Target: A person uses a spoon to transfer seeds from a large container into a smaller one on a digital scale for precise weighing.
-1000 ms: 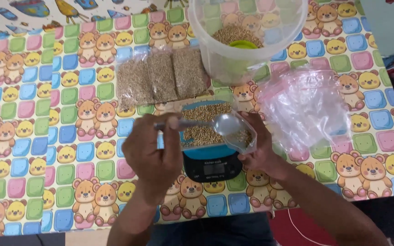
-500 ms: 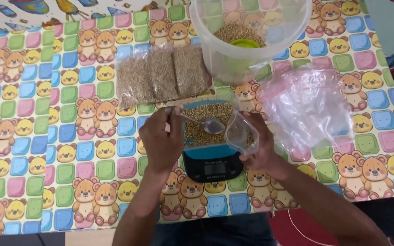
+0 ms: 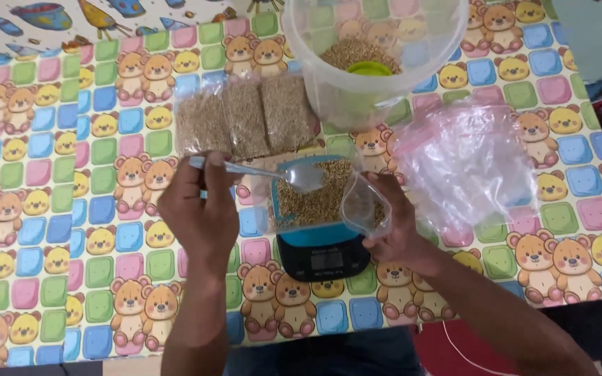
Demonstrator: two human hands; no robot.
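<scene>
Steel spoon [image 3: 273, 171] in play, pinched by its handle in the left hand [image 3: 200, 212], fingers closed around it at centre-left of the frame, the bowl of the spoon reaching right over the grain. Across from it, the right hand [image 3: 393, 226] is pinching the rim of a small clear bag [image 3: 329, 202] of brown grain, holding its mouth wide at the middle of the frame. That bag sits on a small blue-topped digital scale [image 3: 322, 254], just below centre. Moving outward: three filled grain packets [image 3: 245, 122] lie side by side just above the spoon. Upper centre, a big translucent tub [image 3: 374, 52] holds more grain and a green scoop [image 3: 368, 68]. A loose pile of empty clear bags [image 3: 465, 163] lies at right. Everything rests on the worktop's bear-patterned checked cloth [image 3: 71, 209].
</scene>
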